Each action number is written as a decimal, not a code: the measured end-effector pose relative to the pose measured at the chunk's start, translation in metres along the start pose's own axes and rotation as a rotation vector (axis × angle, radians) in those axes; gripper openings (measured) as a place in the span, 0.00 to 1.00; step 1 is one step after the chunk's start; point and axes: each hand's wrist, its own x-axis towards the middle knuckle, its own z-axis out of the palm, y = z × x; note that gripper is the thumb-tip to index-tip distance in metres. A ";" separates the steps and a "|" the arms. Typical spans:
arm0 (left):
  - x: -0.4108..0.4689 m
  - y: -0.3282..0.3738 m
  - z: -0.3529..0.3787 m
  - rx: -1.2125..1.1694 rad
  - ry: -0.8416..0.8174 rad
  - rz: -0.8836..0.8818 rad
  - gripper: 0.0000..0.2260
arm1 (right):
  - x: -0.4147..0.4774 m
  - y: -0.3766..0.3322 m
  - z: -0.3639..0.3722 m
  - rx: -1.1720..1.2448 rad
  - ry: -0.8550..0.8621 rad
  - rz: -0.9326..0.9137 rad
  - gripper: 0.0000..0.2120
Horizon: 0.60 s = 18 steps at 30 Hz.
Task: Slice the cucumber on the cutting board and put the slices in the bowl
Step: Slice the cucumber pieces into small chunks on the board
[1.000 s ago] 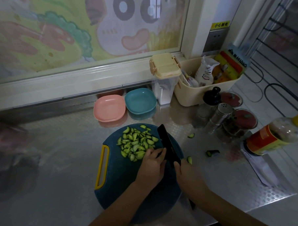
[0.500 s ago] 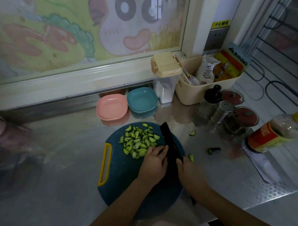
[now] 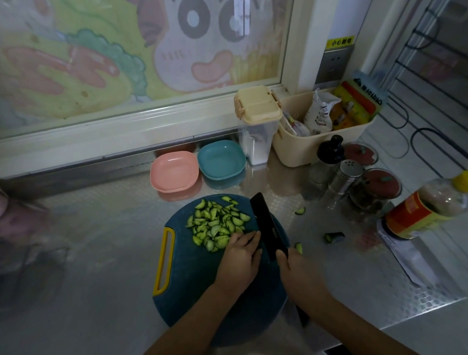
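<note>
While the right hand [image 3: 301, 271] is curling tightly round the handle of a black knife [image 3: 265, 224], the left hand [image 3: 240, 255] is lying palm down just beside the blade, its fingers bent and their tips touching the near edge of the cucumber slices [image 3: 214, 224]; whether those fingers are pinning anything beneath them I cannot tell. Both hands are working over a round dark-teal cutting board [image 3: 185, 282] with a yellow handle [image 3: 163, 260] on its left side, which is lying flat on the steel counter [image 3: 103, 252]. The slices, pale green with dark skin and mostly half-moons, are lying in a loose heap on the far half of the board, left of the blade. Three stray pieces are lying off the board to the right, one [image 3: 299, 247] just beside the knife and two [image 3: 333, 237] [image 3: 300, 210] farther out. Beyond the board, a pink bowl [image 3: 174, 172] and a teal bowl [image 3: 220, 159] are sitting side by side, touching, both showing bare insides. Farther right, a metal shaker [image 3: 347, 174], a black-topped bottle [image 3: 330, 152], two red-lidded jars [image 3: 380, 183] and a yellow-capped sauce bottle [image 3: 424, 209] are standing together. Against the window frame, a clear canister [image 3: 257, 111] with a cream lid is holding something white, and a cream basket [image 3: 303, 151] is holding packets.
</note>
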 end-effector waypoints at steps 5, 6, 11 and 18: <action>0.000 -0.002 0.003 -0.001 0.024 0.012 0.15 | -0.001 0.001 0.003 -0.026 0.038 0.007 0.17; 0.000 -0.002 0.003 -0.002 0.029 0.017 0.16 | -0.001 0.001 0.003 -0.053 0.043 0.005 0.17; 0.000 -0.004 0.005 -0.014 0.055 0.034 0.18 | 0.002 -0.005 0.002 -0.164 0.047 -0.013 0.17; 0.000 -0.006 0.004 -0.060 0.044 0.032 0.19 | 0.006 -0.016 0.008 -0.330 0.289 -0.066 0.28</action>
